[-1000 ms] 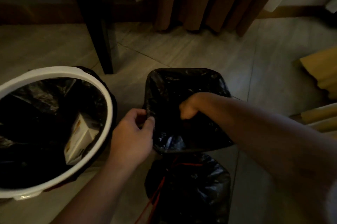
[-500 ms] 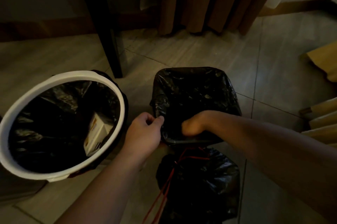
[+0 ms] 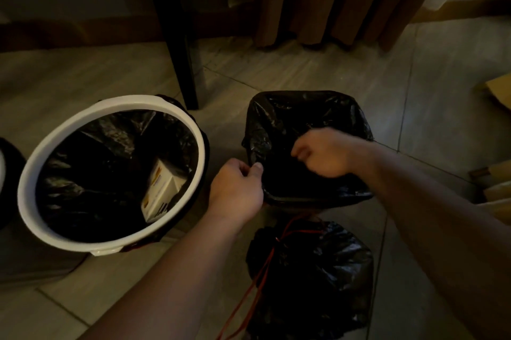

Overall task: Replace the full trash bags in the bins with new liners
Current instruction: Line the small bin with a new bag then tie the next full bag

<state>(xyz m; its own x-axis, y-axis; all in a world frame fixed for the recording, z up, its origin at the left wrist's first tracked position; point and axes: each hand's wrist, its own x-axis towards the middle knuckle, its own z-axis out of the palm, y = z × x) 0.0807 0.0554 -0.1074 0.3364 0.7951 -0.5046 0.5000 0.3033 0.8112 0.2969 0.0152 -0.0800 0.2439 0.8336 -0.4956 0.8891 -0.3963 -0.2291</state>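
While a person is fitting a new liner (image 3: 304, 110) into a small square bin (image 3: 293, 198) on a tiled floor (image 3: 414, 77), the left hand (image 3: 235, 190) is pinching the black plastic between thumb and curled fingers at the bin's 8 o'clock corner, outside the rim. The right hand (image 3: 323, 153) is reaching in from 4 o'clock and hovering over the mouth of the bin with its fingers curled; motion blur is making it impossible to tell whether it is gripping any plastic.

The liner is already draping over the rim on all sides. Its near edge, running from 9 to 3 o'clock, is lying at 6 o'clock from the right hand and just beside the left, so the left hand appears better placed to finish seating that edge, with the right hand free to press the plastic down inside.

A tied full bag (image 3: 318, 284), its red drawstring (image 3: 265, 270) trailing toward the camera, is sitting on the floor at the bin's 6 o'clock. At 9 o'clock, a round white-rimmed bin (image 3: 110, 240) is holding a black liner with a small box (image 3: 163, 190) inside, apparently awaiting its turn.
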